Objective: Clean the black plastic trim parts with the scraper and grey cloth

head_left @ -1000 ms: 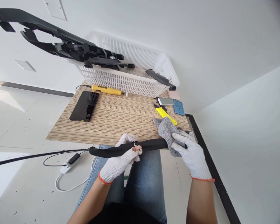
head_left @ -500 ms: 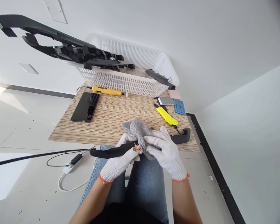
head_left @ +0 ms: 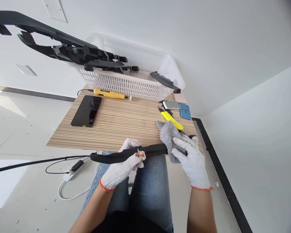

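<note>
So my right hand has slid the grey cloth back out along the black trim strip, from the middle half a second ago to the end by the bench's near right corner. It's closed over cloth and strip together. My left hand is clamped around the strip's middle, just off the bench's near edge, above my lap. Looks like another wipe pass.
</note>
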{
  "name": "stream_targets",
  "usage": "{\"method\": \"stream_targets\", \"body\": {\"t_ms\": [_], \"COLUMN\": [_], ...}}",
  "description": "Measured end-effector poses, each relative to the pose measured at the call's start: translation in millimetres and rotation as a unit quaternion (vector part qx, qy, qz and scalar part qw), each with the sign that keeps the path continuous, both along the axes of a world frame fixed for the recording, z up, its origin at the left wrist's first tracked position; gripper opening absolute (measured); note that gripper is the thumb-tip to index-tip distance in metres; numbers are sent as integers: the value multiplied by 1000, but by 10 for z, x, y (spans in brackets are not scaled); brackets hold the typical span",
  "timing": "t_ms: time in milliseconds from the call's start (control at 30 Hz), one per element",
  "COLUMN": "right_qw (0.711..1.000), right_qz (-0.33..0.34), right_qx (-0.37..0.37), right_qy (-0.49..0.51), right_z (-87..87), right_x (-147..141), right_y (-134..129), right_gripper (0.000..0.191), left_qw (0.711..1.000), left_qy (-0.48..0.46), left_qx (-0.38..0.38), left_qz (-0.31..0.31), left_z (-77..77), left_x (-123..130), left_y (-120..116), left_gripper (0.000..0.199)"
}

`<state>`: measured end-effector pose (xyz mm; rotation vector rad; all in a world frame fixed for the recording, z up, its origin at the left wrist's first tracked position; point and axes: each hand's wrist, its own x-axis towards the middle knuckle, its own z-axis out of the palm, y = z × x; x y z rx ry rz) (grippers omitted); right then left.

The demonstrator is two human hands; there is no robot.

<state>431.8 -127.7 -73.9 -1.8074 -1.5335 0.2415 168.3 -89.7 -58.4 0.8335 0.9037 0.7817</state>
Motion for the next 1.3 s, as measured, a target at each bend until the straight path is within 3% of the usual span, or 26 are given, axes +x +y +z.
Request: {"method": "stream_targets", "body": {"t_ms": [200, 333, 433, 667, 800, 933, 1167, 1300], "right_qw": [992, 984, 989, 996, 993, 998, 990, 985], "right_qz": [118, 166, 141, -57, -97, -44, 124, 144], "right_qx": [10, 31, 2, -45, -51, -24, 29, 52], "right_qy": [-40, -49, -52, -50, -47, -34, -69, -81], "right_z": [215, 256, 205, 43, 31, 61, 202, 182], "right_x": [-829, -1012, -774, 135, 261, -15, -872, -914], "right_y": [72, 98, 76, -156, -219, -118, 116, 140], "right_gripper": [24, 27, 27, 38, 38, 31, 24, 23], "left_qw": [999, 999, 999, 999, 999, 1000, 998, 999], "left_qy": [9, 24, 8, -20, -4, -8, 27, 18], "left_qx": [38, 36, 27, -6, -9, 4, 50, 46], "left_qz": [-11, -13, -21, -29, -33, -21, -24, -18], "left_z": [-15, -29, -47, -13, 19, 20, 20, 0], "left_x": [-23, -32, -27, -23, -15, -15, -35, -33], "left_y": [18, 22, 12, 7, 15, 8, 12, 15], "left_gripper": [40, 42, 40, 43, 44, 42, 37, 40]}}
